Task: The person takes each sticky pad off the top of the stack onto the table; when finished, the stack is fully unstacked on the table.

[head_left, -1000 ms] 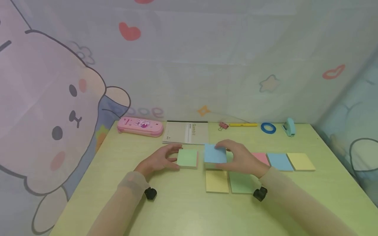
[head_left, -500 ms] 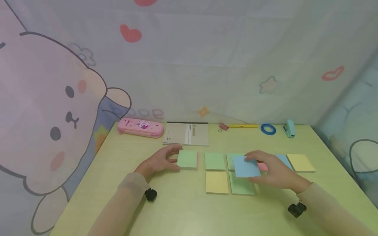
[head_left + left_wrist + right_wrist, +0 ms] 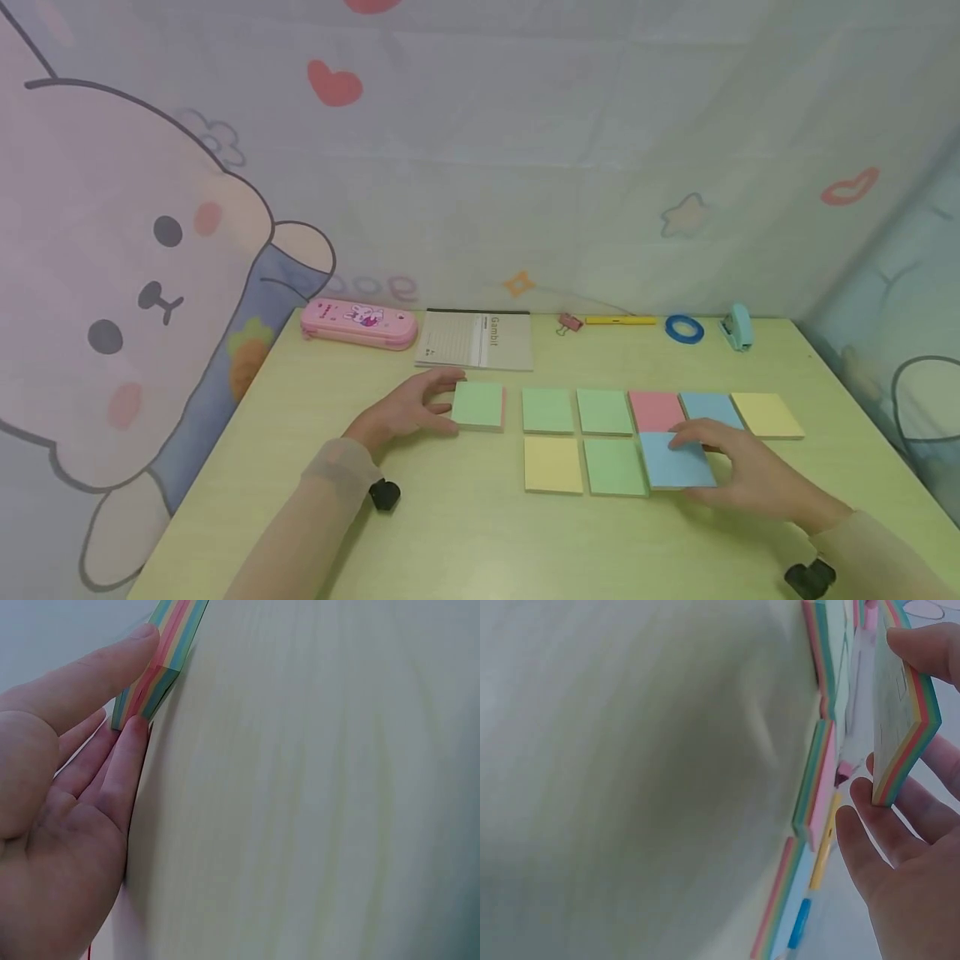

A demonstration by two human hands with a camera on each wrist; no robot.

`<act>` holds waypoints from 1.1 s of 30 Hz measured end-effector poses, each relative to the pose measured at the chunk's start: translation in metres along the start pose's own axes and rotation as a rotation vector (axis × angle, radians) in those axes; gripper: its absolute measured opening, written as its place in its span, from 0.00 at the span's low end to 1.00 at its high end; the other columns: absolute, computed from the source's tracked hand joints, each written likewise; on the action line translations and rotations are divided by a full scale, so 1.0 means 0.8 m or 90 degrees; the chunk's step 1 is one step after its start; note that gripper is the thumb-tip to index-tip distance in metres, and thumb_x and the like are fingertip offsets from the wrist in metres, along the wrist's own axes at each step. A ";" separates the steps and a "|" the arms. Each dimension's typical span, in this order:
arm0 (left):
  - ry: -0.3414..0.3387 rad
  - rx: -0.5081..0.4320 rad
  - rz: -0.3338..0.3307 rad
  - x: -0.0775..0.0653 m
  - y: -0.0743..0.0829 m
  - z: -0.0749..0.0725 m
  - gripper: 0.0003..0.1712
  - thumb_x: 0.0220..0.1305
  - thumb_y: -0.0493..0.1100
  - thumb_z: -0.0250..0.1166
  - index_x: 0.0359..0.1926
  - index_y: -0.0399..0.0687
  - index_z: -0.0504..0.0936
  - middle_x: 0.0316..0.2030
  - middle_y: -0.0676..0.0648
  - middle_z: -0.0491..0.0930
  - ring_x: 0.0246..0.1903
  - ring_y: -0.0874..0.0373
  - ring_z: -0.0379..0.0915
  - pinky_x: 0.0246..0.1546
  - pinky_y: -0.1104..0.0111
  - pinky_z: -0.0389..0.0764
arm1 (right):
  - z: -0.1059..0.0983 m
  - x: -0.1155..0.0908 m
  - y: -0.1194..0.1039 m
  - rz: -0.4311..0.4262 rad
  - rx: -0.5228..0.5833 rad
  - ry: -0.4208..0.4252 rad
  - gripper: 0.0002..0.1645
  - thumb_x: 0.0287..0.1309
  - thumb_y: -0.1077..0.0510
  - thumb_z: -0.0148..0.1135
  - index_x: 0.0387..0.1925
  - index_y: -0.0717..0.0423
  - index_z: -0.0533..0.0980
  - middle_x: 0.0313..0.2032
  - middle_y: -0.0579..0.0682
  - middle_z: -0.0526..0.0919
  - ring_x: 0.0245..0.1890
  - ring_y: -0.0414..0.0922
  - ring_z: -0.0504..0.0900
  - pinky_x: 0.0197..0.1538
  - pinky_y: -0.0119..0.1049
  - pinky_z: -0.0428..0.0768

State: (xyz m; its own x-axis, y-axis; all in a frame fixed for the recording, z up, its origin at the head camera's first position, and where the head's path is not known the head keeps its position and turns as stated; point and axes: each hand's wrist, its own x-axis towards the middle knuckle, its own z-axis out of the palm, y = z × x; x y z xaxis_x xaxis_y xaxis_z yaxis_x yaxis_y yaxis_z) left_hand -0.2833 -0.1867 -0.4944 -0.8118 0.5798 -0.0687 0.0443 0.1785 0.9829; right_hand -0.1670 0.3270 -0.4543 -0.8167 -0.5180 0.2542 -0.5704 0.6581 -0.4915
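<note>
My left hand (image 3: pixel 405 406) stays at the left edge of a thick green-topped sticky note pad (image 3: pixel 477 405). In the left wrist view, its thumb and fingers pinch the end of this pad (image 3: pixel 160 671), whose side shows coloured layers. My right hand (image 3: pixel 757 471) holds a blue-topped sticky note pad (image 3: pixel 673 463) between thumb and fingers, just in front of a pink pad (image 3: pixel 657 411). The right wrist view shows this held pad (image 3: pixel 911 727) raised and tilted, its pale underside in sight. To its left lie a green pad (image 3: pixel 615 467) and a yellow pad (image 3: pixel 552 465).
The back row also has two green pads, a blue pad (image 3: pixel 708 408) and a yellow pad (image 3: pixel 768 415). Along the far edge are a pink pencil case (image 3: pixel 358 323), a notebook (image 3: pixel 474 340), a binder clip (image 3: pixel 569 322), a yellow pen (image 3: pixel 620 320), blue tape (image 3: pixel 684 329) and a stapler (image 3: pixel 737 327).
My right hand has carried the blue-topped pad rightward and nearer, from over the left end of the back row to the front row's right end. The left hand has stayed put.
</note>
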 end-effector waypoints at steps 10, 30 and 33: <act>0.007 0.010 -0.002 -0.001 -0.001 0.001 0.55 0.52 0.25 0.79 0.78 0.39 0.62 0.77 0.39 0.63 0.77 0.42 0.58 0.70 0.57 0.72 | 0.007 -0.021 0.011 0.017 -0.020 0.010 0.32 0.42 0.51 0.89 0.48 0.36 0.80 0.57 0.46 0.83 0.57 0.30 0.76 0.56 0.21 0.76; 0.005 0.013 -0.001 0.003 -0.001 -0.002 0.55 0.52 0.26 0.80 0.78 0.40 0.62 0.78 0.41 0.63 0.77 0.43 0.58 0.70 0.59 0.73 | 0.010 -0.020 0.015 -0.001 -0.153 -0.043 0.29 0.44 0.47 0.87 0.48 0.36 0.81 0.60 0.51 0.83 0.60 0.56 0.81 0.57 0.56 0.81; 0.004 0.016 0.000 0.003 -0.002 -0.002 0.55 0.52 0.26 0.79 0.78 0.39 0.62 0.77 0.40 0.63 0.77 0.43 0.58 0.70 0.58 0.73 | 0.009 -0.018 0.013 0.004 -0.151 -0.045 0.27 0.45 0.46 0.86 0.48 0.36 0.82 0.59 0.50 0.83 0.58 0.55 0.82 0.56 0.54 0.82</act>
State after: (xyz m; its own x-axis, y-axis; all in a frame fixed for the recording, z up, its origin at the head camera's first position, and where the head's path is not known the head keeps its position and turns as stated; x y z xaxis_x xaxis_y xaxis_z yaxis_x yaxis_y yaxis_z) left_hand -0.2858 -0.1867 -0.4956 -0.8153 0.5752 -0.0673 0.0587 0.1976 0.9785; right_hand -0.1607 0.3369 -0.4691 -0.8166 -0.5456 0.1883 -0.5771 0.7669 -0.2808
